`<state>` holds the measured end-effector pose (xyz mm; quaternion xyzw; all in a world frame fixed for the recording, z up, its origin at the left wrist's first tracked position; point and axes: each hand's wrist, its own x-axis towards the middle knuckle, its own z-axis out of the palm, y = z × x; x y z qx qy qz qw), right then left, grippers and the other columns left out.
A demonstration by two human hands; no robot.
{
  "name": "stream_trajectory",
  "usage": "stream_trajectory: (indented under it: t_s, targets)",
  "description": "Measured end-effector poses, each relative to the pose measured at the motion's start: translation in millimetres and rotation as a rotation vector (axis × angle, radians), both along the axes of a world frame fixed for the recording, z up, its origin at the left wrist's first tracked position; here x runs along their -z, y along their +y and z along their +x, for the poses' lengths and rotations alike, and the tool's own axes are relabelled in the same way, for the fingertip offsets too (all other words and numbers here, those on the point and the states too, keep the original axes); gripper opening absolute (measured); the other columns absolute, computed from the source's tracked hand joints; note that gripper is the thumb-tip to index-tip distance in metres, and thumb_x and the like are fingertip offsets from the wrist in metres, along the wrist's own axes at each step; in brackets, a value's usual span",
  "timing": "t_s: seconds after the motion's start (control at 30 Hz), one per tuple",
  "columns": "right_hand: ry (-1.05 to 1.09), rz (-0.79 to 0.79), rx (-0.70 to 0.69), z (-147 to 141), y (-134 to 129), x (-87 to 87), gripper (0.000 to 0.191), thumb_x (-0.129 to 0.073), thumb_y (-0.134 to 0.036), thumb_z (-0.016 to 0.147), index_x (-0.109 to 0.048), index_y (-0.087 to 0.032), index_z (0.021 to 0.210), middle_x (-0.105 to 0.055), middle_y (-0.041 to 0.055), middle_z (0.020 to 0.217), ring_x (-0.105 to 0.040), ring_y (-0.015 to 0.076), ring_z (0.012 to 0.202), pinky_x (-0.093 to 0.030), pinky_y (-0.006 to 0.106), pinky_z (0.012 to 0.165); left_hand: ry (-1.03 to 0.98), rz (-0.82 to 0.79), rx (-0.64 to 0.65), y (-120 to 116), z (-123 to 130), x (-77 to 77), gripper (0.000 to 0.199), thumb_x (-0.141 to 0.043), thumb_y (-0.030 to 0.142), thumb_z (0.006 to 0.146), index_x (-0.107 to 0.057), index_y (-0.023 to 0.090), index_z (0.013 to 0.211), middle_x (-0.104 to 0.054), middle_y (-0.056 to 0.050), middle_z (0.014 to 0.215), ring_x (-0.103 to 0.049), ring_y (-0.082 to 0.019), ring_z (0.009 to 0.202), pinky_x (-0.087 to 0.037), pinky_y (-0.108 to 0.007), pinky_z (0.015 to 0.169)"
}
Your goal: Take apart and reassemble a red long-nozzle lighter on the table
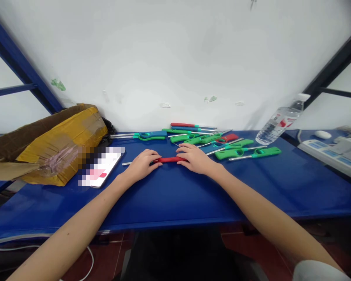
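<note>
Blue table (175,199): red lighter (169,159) lies crosswise between left hand (142,164) and right hand (196,158), both pinching it.

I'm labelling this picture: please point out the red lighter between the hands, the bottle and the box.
Red lighter (170,159), head view: middle of its handle.
Bottle (279,123), head view: middle of its body.
Box (68,137), head view: its yellow taped side.

One head-worn camera faces forward and down, looking along both arms (84,214) to the hands (142,164), table (175,195) and wall (163,58).
</note>
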<state>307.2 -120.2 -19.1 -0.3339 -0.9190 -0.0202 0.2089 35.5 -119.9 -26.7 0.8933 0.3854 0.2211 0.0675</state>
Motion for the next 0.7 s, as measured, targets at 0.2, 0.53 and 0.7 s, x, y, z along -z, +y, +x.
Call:
stream_trajectory:
  t_s: [0.2, 0.53, 0.7]
  targets:
    - [0.025, -0.021, 0.000, 0, -2, -2.1, 0.023, -0.063, -0.027, 0.090, -0.072, -0.018, 0.109, -0.069, 0.0119, 0.114, -0.050, 0.0314, 0.128, -0.044, 0.051, 0.106, 0.029, 0.049, 0.019, -2, 1, -3.6, 0.030, -0.048, 0.038, 0.098, -0.071, 0.021, 0.104, -0.068, -0.009, 0.107, -0.058, -0.025, 0.101, -0.048, -0.041, 0.090]
    - [0.050, -0.033, -0.003, -8, -7, -5.3, 0.018, -0.062, -0.026, 0.091, -0.073, -0.018, 0.104, -0.074, 0.0091, 0.103, -0.057, 0.0282, 0.119, -0.046, 0.044, 0.101, 0.071, 0.196, -0.007, -10, 5, -10.4, 0.030, -0.045, 0.035, 0.100, -0.070, 0.020, 0.103, -0.069, -0.009, 0.103, -0.060, -0.024, 0.097, -0.045, -0.039, 0.085]
    - [0.056, -0.026, 0.055, -9, -10, -6.8, 0.020, -0.060, -0.024, 0.093, -0.073, -0.019, 0.106, -0.074, 0.0093, 0.107, -0.062, 0.0268, 0.112, -0.047, 0.043, 0.096, 0.057, 0.146, -0.052, -8, 5, -7.7, 0.029, -0.055, 0.040, 0.095, -0.069, 0.019, 0.110, -0.071, -0.010, 0.107, -0.062, -0.026, 0.101, -0.047, -0.040, 0.088]
